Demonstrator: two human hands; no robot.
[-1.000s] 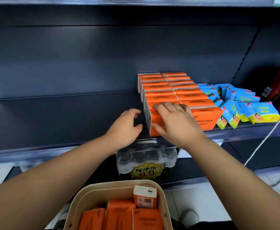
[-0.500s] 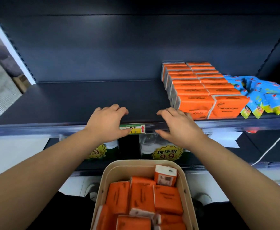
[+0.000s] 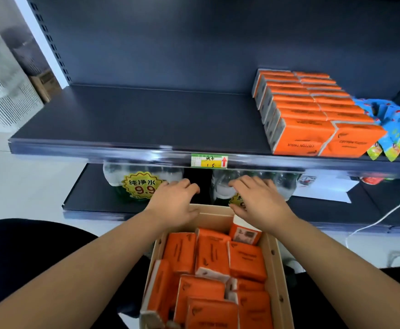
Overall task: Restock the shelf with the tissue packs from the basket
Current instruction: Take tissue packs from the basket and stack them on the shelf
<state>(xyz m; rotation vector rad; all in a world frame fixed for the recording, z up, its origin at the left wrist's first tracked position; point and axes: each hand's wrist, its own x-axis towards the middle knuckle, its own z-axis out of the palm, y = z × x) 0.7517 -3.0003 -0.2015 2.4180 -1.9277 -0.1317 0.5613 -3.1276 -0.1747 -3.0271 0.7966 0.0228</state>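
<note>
Head view puts the tissue packs [image 3: 214,262] right below you: orange film-wrapped bricks with dark print and white ends, lying loose and jumbled in the basket [image 3: 279,264]. Most lie flat, and one upright pack [image 3: 245,233] stands on end at the far right corner. Your left hand [image 3: 172,203] and right hand [image 3: 260,200] hover palm down over the basket's far end, fingers loosely curved and holding nothing; neither appears to touch a pack. You look to be between placements, reaching for the next pick. The next move calls for lowering your hands into the basket, closing on a pack or two, and lifting them clear of the rim. The wrapping looks soft and slick, so grip across the long sides, not by a corner. Up on the shelf [image 3: 134,119], the stocked rows [image 3: 301,110] stand on edge in two neat files at the right, fronts flush with the shelf lip. The bare dark surface to their left is the likely place for a new file, so carry each pack in the same attitude, on edge with a printed face forward. Blue sachets [image 3: 398,124] crowd the right side of the rows. A price label [image 3: 209,161] sits on the shelf lip, with water bottles [image 3: 142,184] on the level beneath.
</note>
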